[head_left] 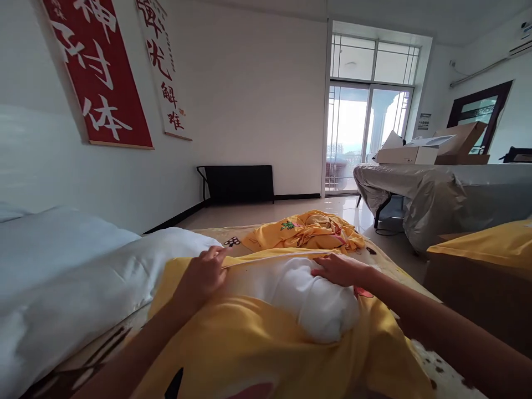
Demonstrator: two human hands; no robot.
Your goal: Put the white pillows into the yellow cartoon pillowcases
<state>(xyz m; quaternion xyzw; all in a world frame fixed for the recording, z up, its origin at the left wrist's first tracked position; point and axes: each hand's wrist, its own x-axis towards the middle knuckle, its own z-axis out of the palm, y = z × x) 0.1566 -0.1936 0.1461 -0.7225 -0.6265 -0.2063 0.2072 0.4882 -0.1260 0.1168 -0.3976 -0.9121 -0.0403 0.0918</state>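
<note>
A yellow pillowcase (216, 338) lies spread in front of me, its opening wide across the middle. Through that opening shows a white pillow (320, 305), bunched and bulging out toward the right. At the left end of the opening, my left hand (210, 269) has its fingers curled over the pillowcase's far edge. My right hand (341, 268) grips the same far edge farther right, its thumb side against the white pillow. The left fingertips are partly hidden and slightly blurred.
White pillows (83, 266) lie to the left. A crumpled orange-yellow cloth (307, 230) sits beyond the pillowcase on a patterned cover. At right, another yellow cloth (490, 244) rests on a brown box (474, 288); behind, a plastic-covered table (449, 188) holds opened cartons (409, 154).
</note>
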